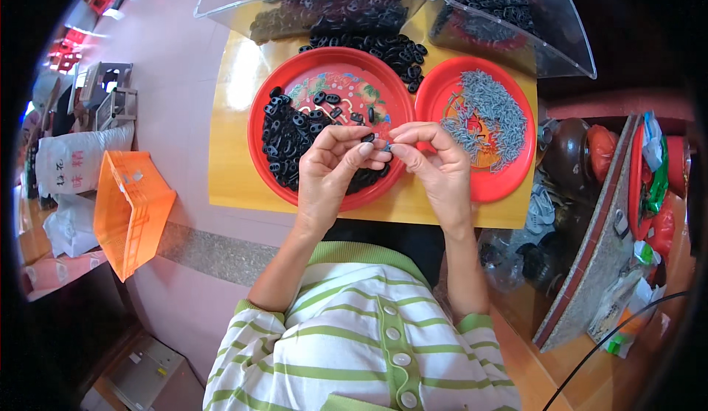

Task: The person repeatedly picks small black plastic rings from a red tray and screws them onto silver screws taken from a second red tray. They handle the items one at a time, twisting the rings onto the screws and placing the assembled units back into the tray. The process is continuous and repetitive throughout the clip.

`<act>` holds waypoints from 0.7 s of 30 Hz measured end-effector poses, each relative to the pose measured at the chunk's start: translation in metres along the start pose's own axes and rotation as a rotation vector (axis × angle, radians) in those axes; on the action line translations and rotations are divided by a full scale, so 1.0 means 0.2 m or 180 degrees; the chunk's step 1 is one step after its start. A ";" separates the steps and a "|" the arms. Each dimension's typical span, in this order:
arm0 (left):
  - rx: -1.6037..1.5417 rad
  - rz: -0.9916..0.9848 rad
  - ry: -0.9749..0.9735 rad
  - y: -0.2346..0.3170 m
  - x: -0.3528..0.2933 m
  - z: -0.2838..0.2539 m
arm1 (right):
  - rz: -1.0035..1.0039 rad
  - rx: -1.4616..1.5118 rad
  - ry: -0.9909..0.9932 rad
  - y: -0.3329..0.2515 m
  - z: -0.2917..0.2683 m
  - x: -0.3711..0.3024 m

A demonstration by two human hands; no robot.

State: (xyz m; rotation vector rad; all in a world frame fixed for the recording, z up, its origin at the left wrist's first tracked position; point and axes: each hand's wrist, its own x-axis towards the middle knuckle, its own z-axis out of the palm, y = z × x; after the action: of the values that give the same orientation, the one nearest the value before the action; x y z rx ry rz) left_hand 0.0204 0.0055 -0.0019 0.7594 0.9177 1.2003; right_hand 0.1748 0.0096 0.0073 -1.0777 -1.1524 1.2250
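– One black piece (368, 137) is showing; where?

– It is sitting at the left hand's (330, 162) fingertips, over the big tray (403, 92). Thumb and forefinger are pinching it; the other fingers are curling.

– Right hand (439, 164)?

– Thumb and forefinger are nearly meeting, just beside the piece. Whether they are gripping anything, I cannot tell: too small.

– Surroundings?

– Loose black pieces (291, 132) are crowding the big tray's left side. To its right, a small tray (501, 190) is holding grey pins (494, 109). Both are resting on a yellow table (228, 179). Behind, two clear bins (228, 9) are holding further black pieces. Well left, an orange crate (133, 212) is standing.
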 end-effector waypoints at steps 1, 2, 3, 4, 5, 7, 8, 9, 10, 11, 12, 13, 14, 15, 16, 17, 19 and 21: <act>-0.0078 -0.0015 -0.0024 -0.01 0.00 0.00 | -0.0070 0.0332 -0.0016 0.01 0.02 -0.01; -0.0069 -0.0009 -0.0037 -0.01 0.00 0.00 | -0.0125 0.0123 -0.0042 0.02 0.01 -0.01; -0.0066 -0.0008 -0.0041 -0.02 0.00 -0.01 | -0.0171 -0.0090 -0.0073 0.03 0.01 -0.02; -0.0063 -0.0008 -0.0045 -0.03 0.00 -0.01 | -0.0216 -0.0303 -0.0104 0.04 0.00 -0.03; -0.0036 -0.0012 -0.0040 -0.03 0.00 -0.01 | -0.0314 -0.0499 -0.0136 0.03 0.00 -0.03; 0.0010 -0.0021 -0.0030 -0.03 0.00 -0.01 | -0.0508 -0.0898 -0.0202 -0.01 0.01 -0.02; 0.0308 0.0110 -0.0055 -0.04 0.01 -0.02 | -0.0393 -0.0693 -0.0162 0.01 0.01 -0.02; 0.0604 0.0241 -0.0084 -0.05 0.01 -0.04 | -0.0279 -0.0491 -0.0119 0.03 0.01 -0.02; 0.0900 0.0373 -0.0112 -0.06 0.01 -0.05 | -0.0165 -0.0288 -0.0076 0.05 0.01 -0.02; 0.0884 0.0255 -0.0106 -0.05 0.01 -0.05 | -0.0099 -0.0177 -0.0072 0.04 0.01 -0.02; 0.0866 0.0135 -0.0088 -0.02 0.01 -0.05 | -0.0027 -0.0065 -0.0078 0.03 0.02 -0.03; 0.0847 0.0016 -0.0070 -0.01 0.01 -0.05 | 0.0047 0.0046 -0.0084 0.03 0.02 -0.03; 0.0771 -0.0042 -0.0108 -0.02 0.01 -0.05 | 0.0107 0.0120 -0.0113 0.02 0.02 -0.03; 0.0695 -0.0092 -0.0154 -0.01 0.02 -0.06 | 0.0157 0.0191 -0.0138 0.02 0.03 -0.03; 0.0619 -0.0142 -0.0200 -0.01 0.02 -0.06 | 0.0207 0.0263 -0.0164 0.01 0.03 -0.03; 0.0360 -0.0280 -0.0196 0.00 0.02 -0.05 | 0.0124 0.0353 -0.0146 0.02 0.03 -0.02; -0.0162 -0.0564 -0.0180 0.01 0.00 -0.04 | -0.0028 0.0533 -0.0112 0.04 0.03 -0.02; -0.0459 -0.0623 -0.0252 0.02 0.01 -0.04 | 0.0199 0.0584 -0.0053 0.04 0.03 -0.02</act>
State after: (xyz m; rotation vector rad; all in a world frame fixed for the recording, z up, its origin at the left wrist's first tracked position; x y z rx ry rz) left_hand 0.0116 0.0077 -0.0029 0.5833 0.8111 1.0449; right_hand 0.1676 0.0069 0.0005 -0.9728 -1.0038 1.3631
